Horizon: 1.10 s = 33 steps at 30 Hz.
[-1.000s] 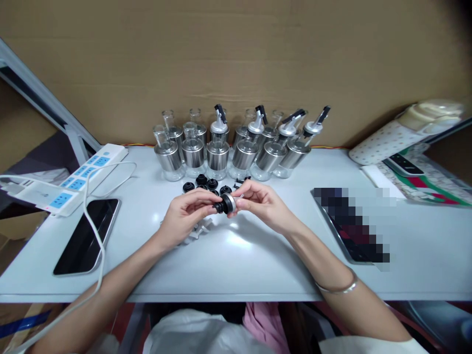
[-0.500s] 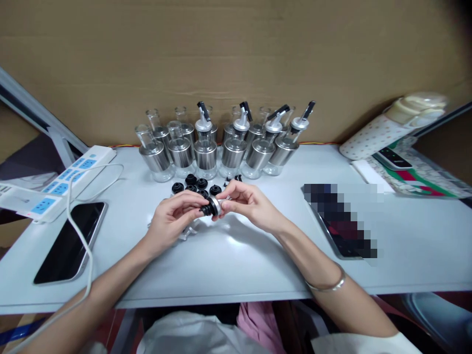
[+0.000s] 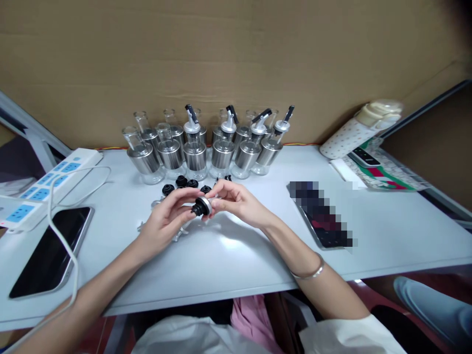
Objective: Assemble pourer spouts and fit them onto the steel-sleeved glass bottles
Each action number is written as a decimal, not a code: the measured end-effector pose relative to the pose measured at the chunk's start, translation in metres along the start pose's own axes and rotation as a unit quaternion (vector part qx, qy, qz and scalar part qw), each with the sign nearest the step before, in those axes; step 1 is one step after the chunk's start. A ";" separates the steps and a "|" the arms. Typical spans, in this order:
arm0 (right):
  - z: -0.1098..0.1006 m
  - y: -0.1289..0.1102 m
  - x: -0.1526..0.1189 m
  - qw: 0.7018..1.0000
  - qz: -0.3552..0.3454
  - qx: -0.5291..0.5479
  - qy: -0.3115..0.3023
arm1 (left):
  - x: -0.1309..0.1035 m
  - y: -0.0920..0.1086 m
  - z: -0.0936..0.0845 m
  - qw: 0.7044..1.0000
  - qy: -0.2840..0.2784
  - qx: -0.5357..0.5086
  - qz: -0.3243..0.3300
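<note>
Between both hands is a pourer top [image 3: 203, 207] with a silver collar and a ribbed black stopper pointing left. My left hand [image 3: 164, 219] has its fingers around the stopper side. My right hand [image 3: 232, 200] pinches the silver spout side, which its fingers partly hide. Several black stoppers [image 3: 181, 181] lie just behind the hands, and clear plastic pieces [image 3: 180, 233] are partly covered by my left hand. Behind them stand glass bottles with steel sleeves [image 3: 195, 157]; some in the front row carry silver and black pourers [image 3: 228, 126].
At the left are a white power strip [image 3: 55, 184], its cable and a dark phone [image 3: 51, 250]. Another phone [image 3: 313, 228], partly pixelated, lies at the right. A dotted flask [image 3: 344, 136] leans at the back right near a small device [image 3: 364, 157]. Cardboard [image 3: 236, 59] rises behind the bottles.
The view has shifted, so the table and bottles appear further left. The pourer top is tilted a little more, showing more of its black stopper. Both hands still hold it.
</note>
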State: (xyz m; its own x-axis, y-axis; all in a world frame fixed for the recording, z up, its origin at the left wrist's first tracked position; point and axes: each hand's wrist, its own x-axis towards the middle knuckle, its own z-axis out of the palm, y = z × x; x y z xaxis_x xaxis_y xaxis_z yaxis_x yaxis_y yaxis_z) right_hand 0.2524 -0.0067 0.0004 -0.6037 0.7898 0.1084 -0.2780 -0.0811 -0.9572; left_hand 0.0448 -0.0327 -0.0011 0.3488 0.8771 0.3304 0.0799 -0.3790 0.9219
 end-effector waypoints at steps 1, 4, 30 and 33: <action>-0.001 0.001 0.001 1.000 -0.001 -0.007 -0.001 | -0.001 0.000 0.001 1.000 -0.013 0.008 -0.019; -0.003 0.004 0.003 0.999 -0.012 -0.052 0.000 | -0.002 -0.002 0.004 0.998 -0.021 0.041 -0.035; 0.022 -0.002 -0.004 0.911 -0.107 -0.382 0.115 | -0.005 -0.003 0.007 0.977 0.033 0.200 0.069; 0.021 -0.001 -0.004 0.900 -0.120 -0.404 0.113 | -0.006 -0.003 0.005 0.979 0.020 0.196 0.060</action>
State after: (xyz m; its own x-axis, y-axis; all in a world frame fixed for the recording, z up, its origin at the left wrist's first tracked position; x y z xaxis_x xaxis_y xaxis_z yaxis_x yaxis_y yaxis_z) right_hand 0.2399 -0.0226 0.0068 -0.4054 0.8367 0.3682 0.3086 0.5044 -0.8064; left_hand 0.0473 -0.0378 -0.0068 0.3420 0.8275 0.4453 0.3957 -0.5567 0.7304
